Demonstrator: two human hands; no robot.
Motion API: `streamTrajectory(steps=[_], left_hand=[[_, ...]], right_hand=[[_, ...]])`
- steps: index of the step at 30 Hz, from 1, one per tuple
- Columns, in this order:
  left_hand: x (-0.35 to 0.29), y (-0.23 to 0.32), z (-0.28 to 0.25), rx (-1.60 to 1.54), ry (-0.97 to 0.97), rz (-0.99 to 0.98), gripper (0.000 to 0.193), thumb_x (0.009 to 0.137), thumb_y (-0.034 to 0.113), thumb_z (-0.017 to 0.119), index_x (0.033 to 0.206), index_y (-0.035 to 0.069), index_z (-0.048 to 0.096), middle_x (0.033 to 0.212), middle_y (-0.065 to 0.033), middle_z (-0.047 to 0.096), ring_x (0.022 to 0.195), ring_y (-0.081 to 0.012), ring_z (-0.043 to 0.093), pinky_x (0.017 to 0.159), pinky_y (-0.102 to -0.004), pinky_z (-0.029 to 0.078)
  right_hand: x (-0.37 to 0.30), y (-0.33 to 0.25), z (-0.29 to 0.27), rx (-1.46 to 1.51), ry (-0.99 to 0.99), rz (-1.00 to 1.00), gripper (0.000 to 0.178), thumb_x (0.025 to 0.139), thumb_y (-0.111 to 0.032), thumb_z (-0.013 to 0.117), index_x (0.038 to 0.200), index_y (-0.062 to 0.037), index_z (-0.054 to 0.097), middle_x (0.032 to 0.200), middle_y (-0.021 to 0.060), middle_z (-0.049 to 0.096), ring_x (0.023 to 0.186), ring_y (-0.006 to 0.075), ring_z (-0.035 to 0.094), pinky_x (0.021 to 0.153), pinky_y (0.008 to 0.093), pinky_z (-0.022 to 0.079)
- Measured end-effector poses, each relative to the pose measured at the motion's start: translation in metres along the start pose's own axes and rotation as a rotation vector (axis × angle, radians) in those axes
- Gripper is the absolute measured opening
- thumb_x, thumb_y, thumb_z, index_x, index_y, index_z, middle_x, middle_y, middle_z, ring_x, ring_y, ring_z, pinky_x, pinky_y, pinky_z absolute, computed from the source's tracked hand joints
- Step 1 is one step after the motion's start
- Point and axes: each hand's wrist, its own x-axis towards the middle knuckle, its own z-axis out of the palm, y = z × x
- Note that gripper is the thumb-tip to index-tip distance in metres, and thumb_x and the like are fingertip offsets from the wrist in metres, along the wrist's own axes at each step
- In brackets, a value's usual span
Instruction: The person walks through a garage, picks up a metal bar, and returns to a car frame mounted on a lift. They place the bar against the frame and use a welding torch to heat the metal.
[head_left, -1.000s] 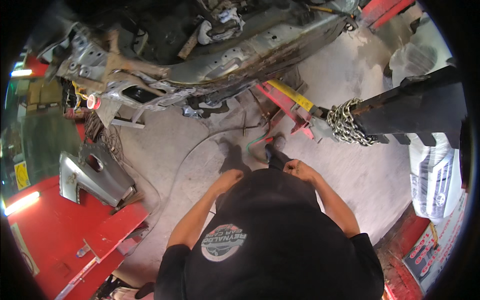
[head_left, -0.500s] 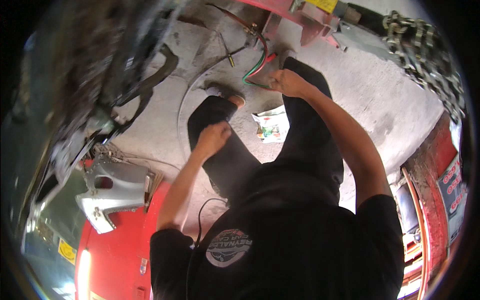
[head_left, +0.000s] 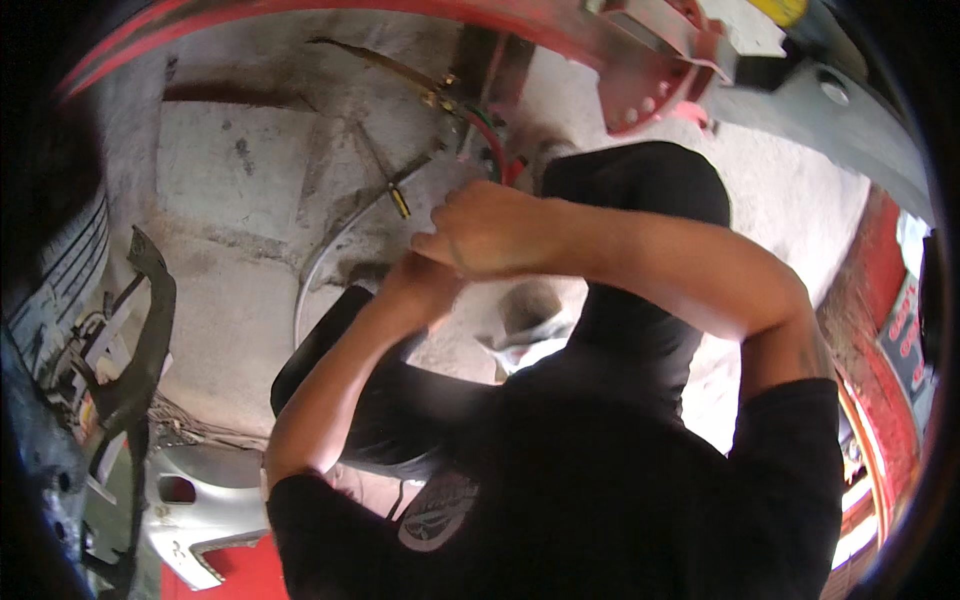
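Note:
My right hand (head_left: 485, 232) is closed in a fist in front of me, above the floor between my legs. What it holds, if anything, is hidden. My left hand (head_left: 428, 287) meets it from below, its fingers covered by the right hand. Just beyond, a red hose (head_left: 485, 125) and a green hose, partly seen, run down from a brass fitting (head_left: 440, 97) toward my right hand. A screwdriver (head_left: 399, 200) with a yellow and black handle lies on the floor left of my hands.
A grey hose (head_left: 320, 265) curves across the concrete floor. Red metal beams (head_left: 640, 85) stand overhead at the far right. A silver car body panel (head_left: 210, 500) lies at the lower left beside a dark bent bracket (head_left: 150, 340). A plastic packet (head_left: 535, 352) lies between my legs.
My hands were apart, the right one at the ends of the red and green hoses. Both have come together in the middle, and my body has leaned forward.

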Motion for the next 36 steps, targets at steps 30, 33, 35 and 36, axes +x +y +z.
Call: streamTrajectory(steps=[30, 33, 35, 36], left_hand=[[-0.279, 0.222, -0.129, 0.637, 1.678, -0.052, 0.045, 0.091, 0.019, 0.068, 0.13, 0.0, 0.055, 0.13, -0.0217, 0.055, 0.121, -0.0394, 0.054, 0.104, -0.0446, 0.043], [-0.297, 0.231, -0.182, 1.001, 1.775, -0.229, 0.056, 0.087, 0.02, 0.072, 0.135, 0.002, 0.051, 0.136, -0.0256, 0.049, 0.126, -0.0424, 0.049, 0.106, -0.0465, 0.041], [-0.303, 0.24, -0.222, 1.153, 1.777, -0.281, 0.063, 0.084, 0.021, 0.076, 0.138, 0.003, 0.049, 0.136, -0.0269, 0.048, 0.126, -0.0437, 0.047, 0.107, -0.0474, 0.04], [-0.308, 0.24, -0.239, 1.236, 1.746, -0.314, 0.067, 0.082, 0.022, 0.077, 0.14, 0.004, 0.048, 0.137, -0.0266, 0.048, 0.126, -0.0438, 0.047, 0.107, -0.0474, 0.04]], right_hand=[[0.052, -0.134, -0.14, 1.345, 0.568, -0.201, 0.053, 0.098, -0.036, 0.059, 0.136, -0.0012, 0.048, 0.105, 0.0163, 0.064, 0.094, 0.031, 0.067, 0.085, 0.0418, 0.055], [0.078, -0.107, -0.127, 1.48, 0.559, -0.193, 0.05, 0.101, -0.037, 0.051, 0.138, -0.0033, 0.047, 0.11, 0.0172, 0.064, 0.097, 0.0311, 0.067, 0.087, 0.0418, 0.054], [0.097, -0.088, -0.126, 1.583, 0.609, -0.208, 0.05, 0.103, -0.038, 0.047, 0.139, -0.004, 0.047, 0.114, 0.0183, 0.063, 0.101, 0.031, 0.065, 0.089, 0.0427, 0.053], [0.111, -0.082, -0.125, 1.64, 0.62, -0.213, 0.049, 0.103, -0.038, 0.045, 0.139, -0.0043, 0.047, 0.116, 0.0188, 0.063, 0.103, 0.031, 0.065, 0.091, 0.0431, 0.053]])
